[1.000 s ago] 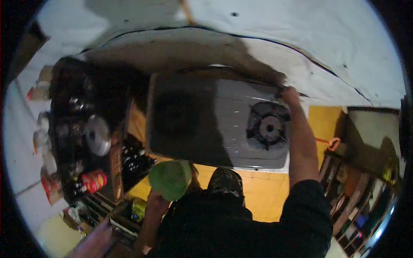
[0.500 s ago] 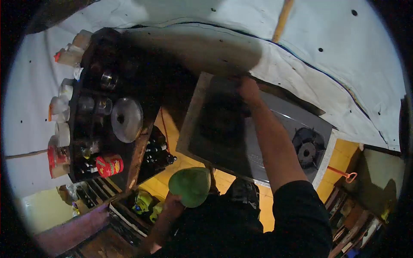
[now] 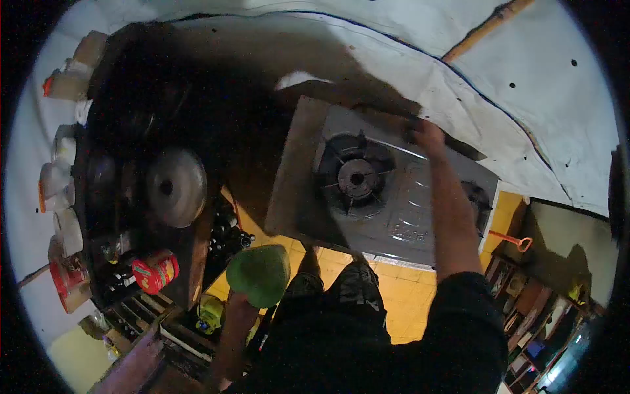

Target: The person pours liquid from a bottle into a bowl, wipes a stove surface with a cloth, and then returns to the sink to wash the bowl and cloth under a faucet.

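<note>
My left hand [image 3: 243,310], low in the view, is closed on a green bowl-like container [image 3: 259,276], its rounded face toward me. My right arm stretches across the grey gas stove [image 3: 394,210]. At the stove's back edge, beside the wall sheet, my right hand [image 3: 428,136] is closed around something dark that shadow hides. The left burner [image 3: 356,177] shows fully, with its dark pan support. My forearm partly covers the right burner [image 3: 478,200].
A dark shelf on the left bears a round metal lid [image 3: 177,189], a red tin [image 3: 155,270] and several jars [image 3: 68,230]. White sheeting [image 3: 485,111] hangs behind the stove. An orange handle [image 3: 522,243] sticks out at right. Yellow tiled floor [image 3: 410,302] lies below.
My right hand has moved right along the stove's back edge. The left burner now shows out of shadow. The view has shifted; the green container in my left hand appears farther left.
</note>
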Motion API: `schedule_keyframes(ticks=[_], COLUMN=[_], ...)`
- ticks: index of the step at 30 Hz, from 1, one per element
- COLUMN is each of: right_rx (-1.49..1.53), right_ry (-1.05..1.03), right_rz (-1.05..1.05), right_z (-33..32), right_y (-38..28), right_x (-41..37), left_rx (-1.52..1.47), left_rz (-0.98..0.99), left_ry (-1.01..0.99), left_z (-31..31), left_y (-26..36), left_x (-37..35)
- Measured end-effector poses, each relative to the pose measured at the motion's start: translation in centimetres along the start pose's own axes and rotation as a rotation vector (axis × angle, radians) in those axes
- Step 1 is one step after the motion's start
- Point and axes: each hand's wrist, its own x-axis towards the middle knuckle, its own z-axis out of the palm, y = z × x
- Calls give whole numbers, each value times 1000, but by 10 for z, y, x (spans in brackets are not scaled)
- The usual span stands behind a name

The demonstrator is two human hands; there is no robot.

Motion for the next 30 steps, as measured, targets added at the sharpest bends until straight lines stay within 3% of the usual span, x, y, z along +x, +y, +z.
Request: schedule_keyframes(ticks=[1,3,7,11,13,15,16,17,18,19,20,21,23,26,28,30], right_rx=[-308,-438,-488,-271,-355,-321,-143,-219,621,-259,-255,-203,-140,-264,-283,-201], right_ry=[45,127,264,475,314,273,213,152,112,-104,26,148,46,40,29,172], right_rz=[29,139,147,91,231,45,16,-197,80,-238,-616,-286,-276,-298,-61,21], right_z=[-31,-25,26,83,138,181,212,225,267,252,258,270,297,260,229,184], right_y=[-24,26,42,9,10,-43,-47,-81,-96,-146,-179,-220,-195,-183,-136,-81], right_x=[-35,-66,-180,-291,-328,-333,-330,-321,-310,-290,-274,-279,-255,-273,-291,-319], left_rx=[-4,62,98,39,32,37,37,57,77,77,94,111,112,97,87,91], left_rz=[0,73,14,-15,2,-3,-10,-7,-6,-17,-2,2,16,70,82,57], left_ry=[5,-84,-121,-133,-174,-208,-205,-190,-176,-182,-85,5,-78,-111,-86,-77], left_z=[0,5,11,-6,-13,-20,-23,-24,-25,-27,-27,-29,-34,-46,-57,-64], left_y=[4,9,29,39,41,41,41,41,41,41,41,38,33,24,20,10], left_x=[6,15,20,20,21,17,14,12,10,4,-3,-7,-7,-10,-12,-11])
